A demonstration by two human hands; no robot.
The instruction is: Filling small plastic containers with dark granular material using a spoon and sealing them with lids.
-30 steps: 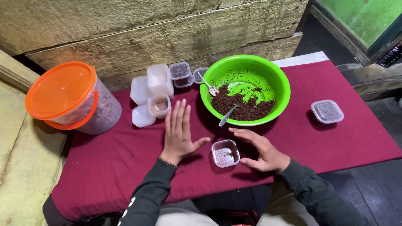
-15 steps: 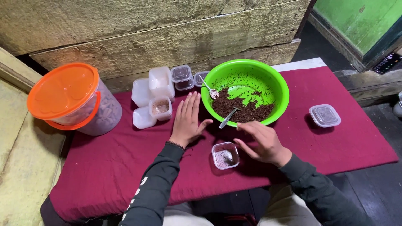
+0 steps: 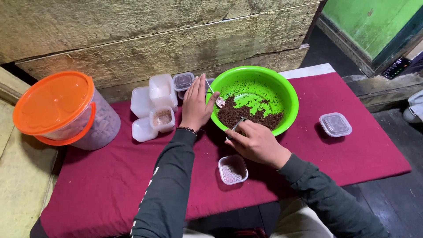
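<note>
Two hands at the green bowl

Left hand [image 3: 196,105] lies flat, fingers spread, steadying the light, stiff plastic green bowl [image 3: 288,94] by its rim on the worktop [image 3: 352,154]. Right hand [image 3: 255,143] pinches a thin, rigid metal spoon [image 3: 235,127] by its handle over dark crumbly mix [image 3: 251,117].

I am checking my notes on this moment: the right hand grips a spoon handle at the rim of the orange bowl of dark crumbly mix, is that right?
Not quite: the bowl is green, not orange; the orange thing is the tub lid at the left. The head view shows the right hand on the spoon handle at that green bowl's rim, with the dark crumbly mix inside.
</note>
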